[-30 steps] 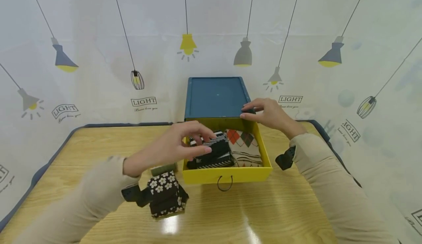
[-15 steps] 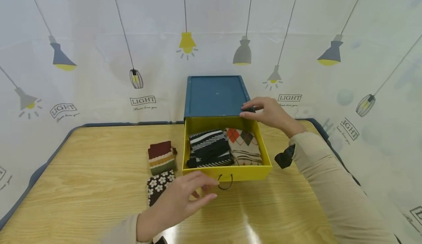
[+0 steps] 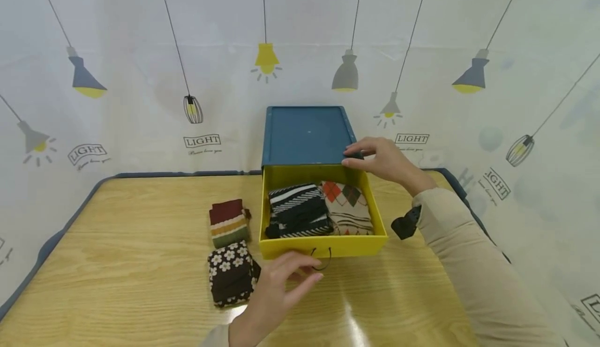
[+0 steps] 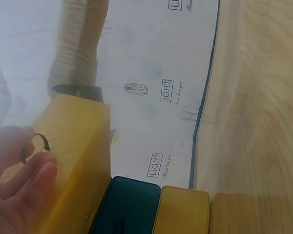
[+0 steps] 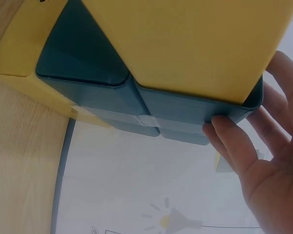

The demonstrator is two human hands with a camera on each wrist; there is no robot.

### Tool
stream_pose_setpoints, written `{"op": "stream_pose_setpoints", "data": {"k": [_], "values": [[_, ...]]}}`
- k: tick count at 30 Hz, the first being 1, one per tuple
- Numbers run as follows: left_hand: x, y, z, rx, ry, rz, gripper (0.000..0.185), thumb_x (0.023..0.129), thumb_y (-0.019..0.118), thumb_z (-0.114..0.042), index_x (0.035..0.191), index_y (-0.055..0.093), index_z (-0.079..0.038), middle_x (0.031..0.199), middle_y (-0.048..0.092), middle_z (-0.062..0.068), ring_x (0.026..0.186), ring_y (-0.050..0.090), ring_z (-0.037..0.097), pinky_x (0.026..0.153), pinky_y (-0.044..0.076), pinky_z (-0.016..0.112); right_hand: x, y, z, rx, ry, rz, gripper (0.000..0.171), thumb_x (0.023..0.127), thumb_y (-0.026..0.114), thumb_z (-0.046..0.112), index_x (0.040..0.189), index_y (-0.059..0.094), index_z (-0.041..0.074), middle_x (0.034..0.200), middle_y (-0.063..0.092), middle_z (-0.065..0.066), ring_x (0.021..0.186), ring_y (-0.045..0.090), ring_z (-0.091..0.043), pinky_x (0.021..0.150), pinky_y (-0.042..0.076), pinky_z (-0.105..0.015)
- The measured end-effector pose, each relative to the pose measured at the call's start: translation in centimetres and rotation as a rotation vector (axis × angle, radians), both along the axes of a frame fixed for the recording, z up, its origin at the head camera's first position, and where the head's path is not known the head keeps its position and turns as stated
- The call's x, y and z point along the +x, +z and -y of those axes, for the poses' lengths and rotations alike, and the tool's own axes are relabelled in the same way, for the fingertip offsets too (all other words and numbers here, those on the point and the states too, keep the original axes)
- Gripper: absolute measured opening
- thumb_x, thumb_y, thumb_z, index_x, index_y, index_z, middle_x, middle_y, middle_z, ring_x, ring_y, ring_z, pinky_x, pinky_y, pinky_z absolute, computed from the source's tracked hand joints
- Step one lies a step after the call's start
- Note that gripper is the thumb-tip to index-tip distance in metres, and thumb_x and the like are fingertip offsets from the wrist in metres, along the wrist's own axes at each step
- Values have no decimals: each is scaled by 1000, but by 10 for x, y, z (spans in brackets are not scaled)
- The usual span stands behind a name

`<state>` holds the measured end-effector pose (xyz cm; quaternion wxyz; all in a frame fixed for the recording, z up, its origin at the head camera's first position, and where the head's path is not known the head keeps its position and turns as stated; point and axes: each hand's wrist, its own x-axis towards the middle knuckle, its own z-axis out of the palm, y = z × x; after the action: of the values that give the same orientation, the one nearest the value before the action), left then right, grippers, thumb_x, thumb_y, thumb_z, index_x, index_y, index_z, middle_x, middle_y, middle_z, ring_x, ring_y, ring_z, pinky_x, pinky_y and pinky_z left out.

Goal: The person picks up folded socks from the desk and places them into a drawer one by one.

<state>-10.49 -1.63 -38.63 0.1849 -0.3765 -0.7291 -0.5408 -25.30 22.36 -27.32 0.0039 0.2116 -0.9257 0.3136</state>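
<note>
The yellow drawer [image 3: 323, 246] sits pulled out of the blue box [image 3: 307, 136] at the far edge of the surface [image 3: 140, 263], its long side running from the box toward the person and its ring handle [image 3: 321, 259] facing them. The left hand [image 3: 281, 289] reaches for that handle with loose, open fingers, just touching it. The right hand [image 3: 382, 159] grips the box's front right corner, likely to keep it from sliding, and two folded sock pairs lie side by side inside the drawer.
</note>
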Motion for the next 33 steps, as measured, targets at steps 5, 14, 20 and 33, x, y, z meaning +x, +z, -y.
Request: {"op": "stream_pose_setpoints", "data": {"k": [5,14,20,33], "values": [[-1,-4,-4,46,16,-19,12,78,65,-2,90,63,-4,84,62,4,73,59,10,60,49,18,0,0,1,4,6,-6,35,84,62,28,110,62,5,118,53,-13,106,49,-27,90,39,-41],[-4,-1,-6,73,50,23,8,80,63,-3,87,63,-8,83,61,2,73,58,10,60,49,17,0,0,1,8,14,-33,34,84,61,28,109,63,4,116,54,-14,105,50,-28,90,39,-41],[-14,3,-9,87,71,98,6,83,62,-9,88,64,-9,83,60,0,73,58,9,59,50,20,0,-2,1,-11,20,-66,37,83,62,33,107,64,5,115,55,-13,102,51,-29,87,41,-42],[-46,34,-10,36,120,125,4,81,62,-1,85,64,-2,78,59,8,70,58,19,59,51,26,-1,-1,1,5,20,-30,35,84,61,28,109,62,4,117,54,-14,105,50,-28,90,39,-41]]}}
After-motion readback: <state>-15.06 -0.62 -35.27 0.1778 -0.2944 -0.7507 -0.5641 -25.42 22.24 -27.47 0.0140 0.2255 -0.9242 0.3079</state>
